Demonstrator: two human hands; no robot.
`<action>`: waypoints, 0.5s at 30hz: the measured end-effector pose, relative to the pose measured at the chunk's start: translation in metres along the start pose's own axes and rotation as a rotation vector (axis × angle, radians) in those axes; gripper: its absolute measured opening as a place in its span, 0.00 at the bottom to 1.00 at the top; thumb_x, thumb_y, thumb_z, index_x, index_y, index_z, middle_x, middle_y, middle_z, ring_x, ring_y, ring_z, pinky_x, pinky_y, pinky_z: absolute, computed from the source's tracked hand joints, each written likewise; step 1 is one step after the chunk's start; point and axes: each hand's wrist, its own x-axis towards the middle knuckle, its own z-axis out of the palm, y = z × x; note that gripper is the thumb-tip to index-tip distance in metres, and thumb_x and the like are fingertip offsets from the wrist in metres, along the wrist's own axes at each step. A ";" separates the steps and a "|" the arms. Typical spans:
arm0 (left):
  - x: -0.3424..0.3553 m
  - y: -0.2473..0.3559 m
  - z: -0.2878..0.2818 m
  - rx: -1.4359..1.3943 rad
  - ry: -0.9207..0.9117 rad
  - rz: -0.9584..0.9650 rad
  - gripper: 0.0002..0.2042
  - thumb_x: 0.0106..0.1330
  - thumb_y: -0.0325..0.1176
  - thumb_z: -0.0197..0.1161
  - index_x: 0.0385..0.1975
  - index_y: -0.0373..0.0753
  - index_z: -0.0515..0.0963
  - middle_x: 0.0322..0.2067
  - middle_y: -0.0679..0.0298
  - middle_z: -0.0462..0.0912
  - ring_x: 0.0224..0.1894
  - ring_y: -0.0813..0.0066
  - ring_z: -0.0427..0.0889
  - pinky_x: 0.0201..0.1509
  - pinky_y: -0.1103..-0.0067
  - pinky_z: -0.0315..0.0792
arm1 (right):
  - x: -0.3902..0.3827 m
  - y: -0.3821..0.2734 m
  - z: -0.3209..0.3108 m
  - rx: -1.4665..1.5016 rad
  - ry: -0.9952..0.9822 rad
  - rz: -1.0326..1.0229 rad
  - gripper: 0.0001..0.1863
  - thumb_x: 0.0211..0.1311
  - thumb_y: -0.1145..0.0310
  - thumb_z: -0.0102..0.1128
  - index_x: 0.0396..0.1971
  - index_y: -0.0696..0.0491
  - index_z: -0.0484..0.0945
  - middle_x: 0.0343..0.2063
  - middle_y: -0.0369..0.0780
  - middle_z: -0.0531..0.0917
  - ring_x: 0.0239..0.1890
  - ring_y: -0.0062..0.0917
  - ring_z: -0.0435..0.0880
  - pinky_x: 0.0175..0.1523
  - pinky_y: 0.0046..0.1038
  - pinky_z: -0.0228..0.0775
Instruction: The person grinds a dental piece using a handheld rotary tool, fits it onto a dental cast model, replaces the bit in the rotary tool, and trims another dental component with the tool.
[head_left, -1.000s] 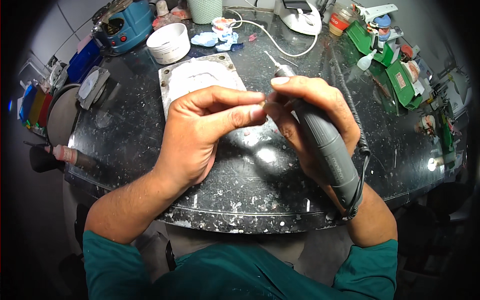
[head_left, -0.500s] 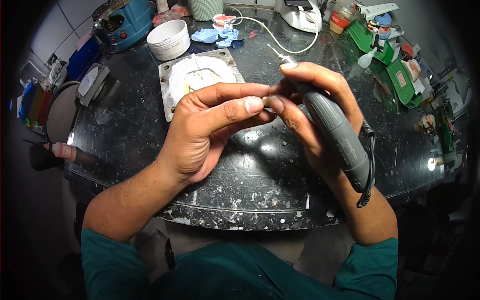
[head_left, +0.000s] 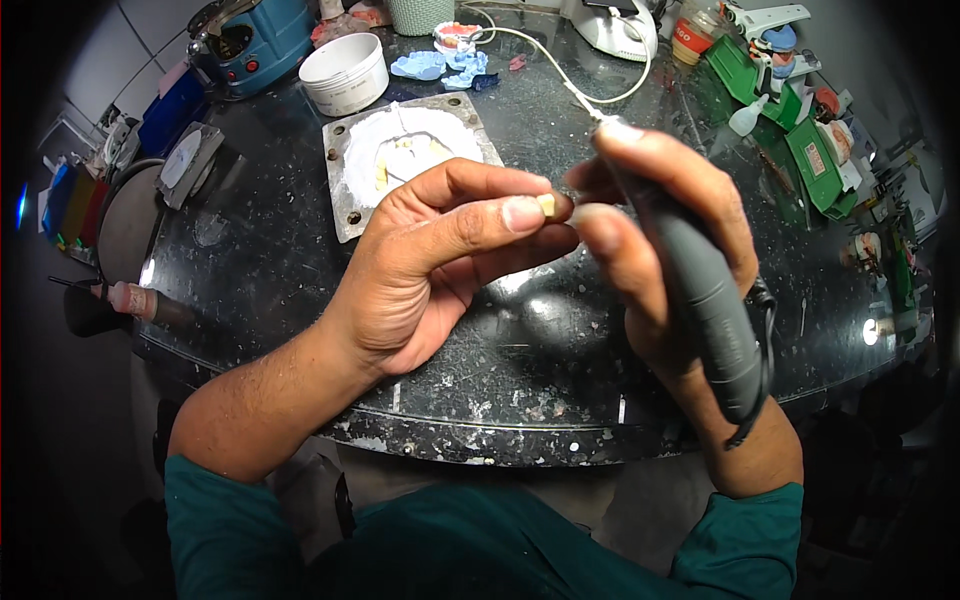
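Observation:
My left hand (head_left: 415, 255) pinches a small cream-coloured artificial tooth (head_left: 546, 204) between thumb and fingertips, over the middle of the bench. Just to its right, my right hand (head_left: 640, 265) is wrapped round a dark grey rotary handpiece (head_left: 715, 315). The tool lies slantwise across the palm, its tip end pointing up and away and its coiled cord hanging at the near end. Right thumb and fingertips are apart from the tooth. Behind my left hand lies a metal flask half (head_left: 345, 215) filled with white plaster (head_left: 365, 150), with several yellowish teeth set in it, partly hidden.
The black speckled bench (head_left: 480, 375) carries a white tub (head_left: 345, 80), blue impression pieces (head_left: 420, 66), and a pink-and-white dental model (head_left: 457, 38). A white cable (head_left: 545, 55) crosses the back. Green trays (head_left: 820, 165) line the right; a blue machine (head_left: 250, 50) stands back left.
My right hand has drawn back to the right with the handpiece, its fingertips leaving the tooth. The tooth now shows in my left fingers. The handpiece has tilted and is slightly blurred.

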 end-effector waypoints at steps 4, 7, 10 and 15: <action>0.001 0.001 -0.001 -0.150 -0.003 -0.019 0.12 0.68 0.27 0.60 0.50 0.33 0.77 0.44 0.53 0.84 0.47 0.64 0.85 0.60 0.69 0.76 | 0.005 -0.012 -0.012 -0.137 -0.041 0.099 0.21 0.67 0.63 0.59 0.55 0.59 0.73 0.44 0.47 0.81 0.44 0.30 0.83 0.53 0.29 0.74; 0.001 0.001 -0.004 -0.156 -0.029 0.026 0.12 0.69 0.27 0.59 0.49 0.32 0.77 0.44 0.53 0.84 0.49 0.64 0.84 0.61 0.69 0.76 | 0.003 -0.017 -0.007 -0.107 -0.061 0.065 0.19 0.65 0.69 0.58 0.54 0.60 0.72 0.47 0.49 0.81 0.48 0.31 0.83 0.56 0.30 0.73; 0.001 0.001 -0.005 -0.176 -0.052 0.069 0.11 0.69 0.27 0.59 0.49 0.31 0.77 0.44 0.52 0.84 0.50 0.63 0.84 0.61 0.69 0.76 | 0.000 -0.013 -0.003 -0.071 -0.090 -0.001 0.16 0.63 0.74 0.57 0.50 0.59 0.71 0.49 0.53 0.82 0.50 0.32 0.82 0.56 0.30 0.74; 0.000 -0.002 0.000 -0.112 0.008 0.131 0.10 0.69 0.25 0.58 0.48 0.31 0.77 0.42 0.51 0.84 0.49 0.62 0.84 0.61 0.68 0.76 | -0.003 -0.012 0.001 -0.031 -0.074 0.014 0.16 0.60 0.78 0.58 0.47 0.59 0.69 0.48 0.55 0.82 0.49 0.33 0.83 0.55 0.31 0.75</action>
